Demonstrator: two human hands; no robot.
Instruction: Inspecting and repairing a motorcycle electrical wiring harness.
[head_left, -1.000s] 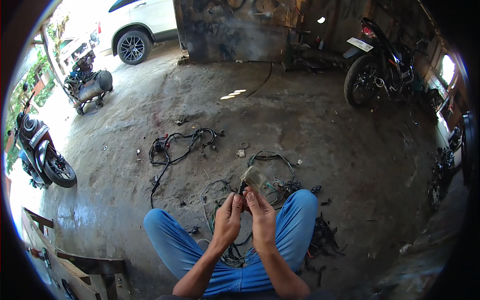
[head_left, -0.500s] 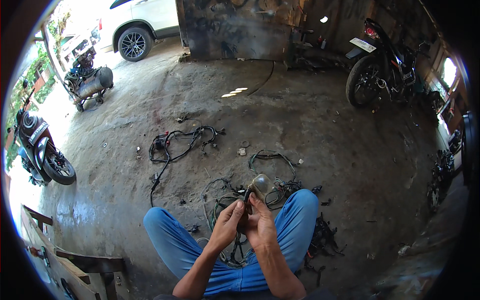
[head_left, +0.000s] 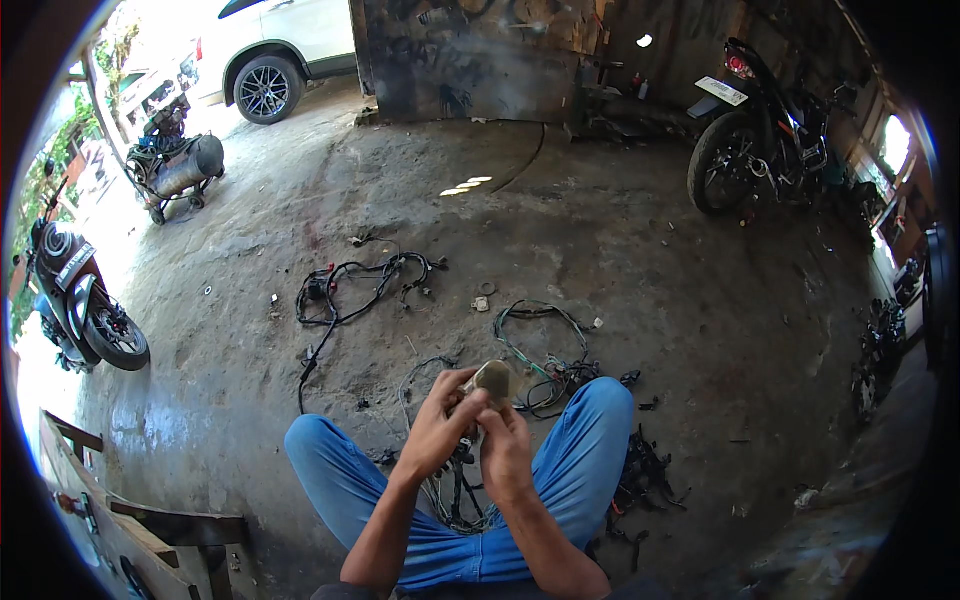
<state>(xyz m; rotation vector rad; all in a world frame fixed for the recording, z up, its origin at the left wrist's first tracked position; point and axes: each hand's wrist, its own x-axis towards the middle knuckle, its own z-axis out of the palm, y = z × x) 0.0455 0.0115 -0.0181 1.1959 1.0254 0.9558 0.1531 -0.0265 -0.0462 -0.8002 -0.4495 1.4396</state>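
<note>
Between my fingers is a round, translucent yellowish piece (head_left: 493,379) with a pale rim; its exact kind does not show. My left hand (head_left: 440,425) is closed on its left edge, fingers behind and thumb near the front. From below right, my right hand (head_left: 507,455) pinches the same piece, its thumb close to the left thumb. Under the hands, a tangled wiring harness (head_left: 462,490) with dark and greenish wires lies between my bent legs, partly hidden by hands and forearms. A looped wire bundle (head_left: 545,307) with dark connectors lies just beyond.
A black wiring harness (head_left: 345,318) stretches over the concrete floor ahead left. Dark cable pieces (head_left: 648,475) lie beside my right knee. Motorcycles stand at left (head_left: 85,300) and far right (head_left: 745,140). An air compressor (head_left: 180,165), a white car (head_left: 290,50) and a wooden bench (head_left: 180,525) are around.
The translucent piece has come down and left, nearer my hands, and is turned differently. My left hand has risen around its left side; the right hand has shifted slightly downward.
</note>
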